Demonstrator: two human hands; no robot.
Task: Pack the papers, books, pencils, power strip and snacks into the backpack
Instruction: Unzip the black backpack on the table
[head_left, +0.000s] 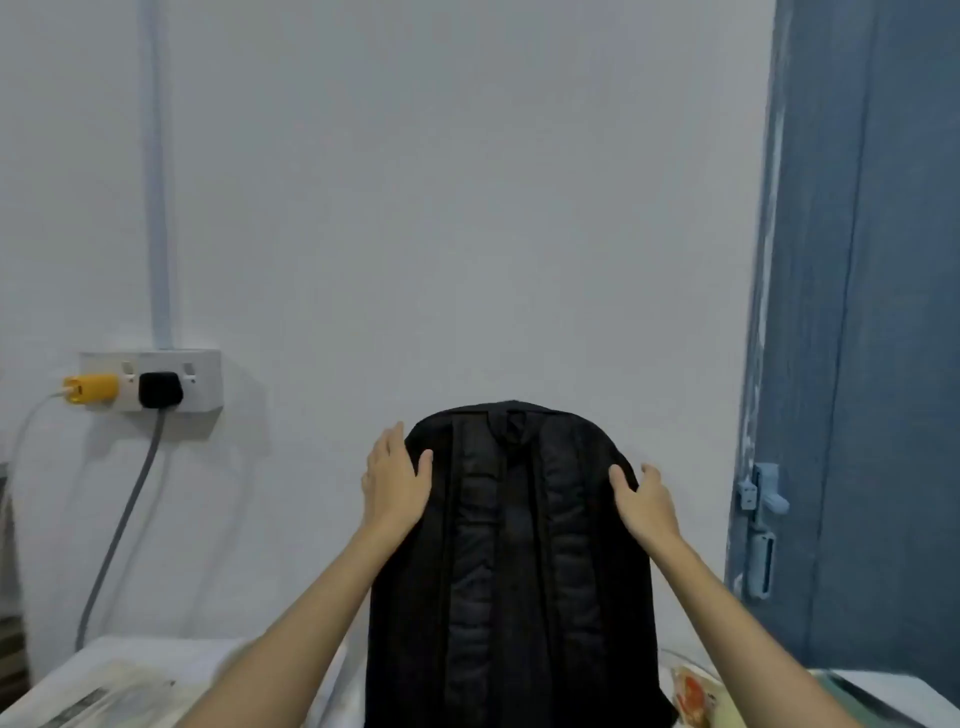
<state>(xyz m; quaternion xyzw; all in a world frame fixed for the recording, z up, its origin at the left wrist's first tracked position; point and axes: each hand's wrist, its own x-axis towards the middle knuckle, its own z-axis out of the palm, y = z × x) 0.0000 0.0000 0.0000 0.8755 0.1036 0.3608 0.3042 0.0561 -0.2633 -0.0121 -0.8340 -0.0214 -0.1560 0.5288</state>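
Holding the black backpack (511, 571) upright between them, the left hand (396, 480) and right hand (647, 501) press its sides with straight fingers, so it could slip and tip over.

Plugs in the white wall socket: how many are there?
2. The yellow plug with a white cable sits in the left side of the white wall socket plate; the black plug with a grey cable sits just right of it. None appears hidden.
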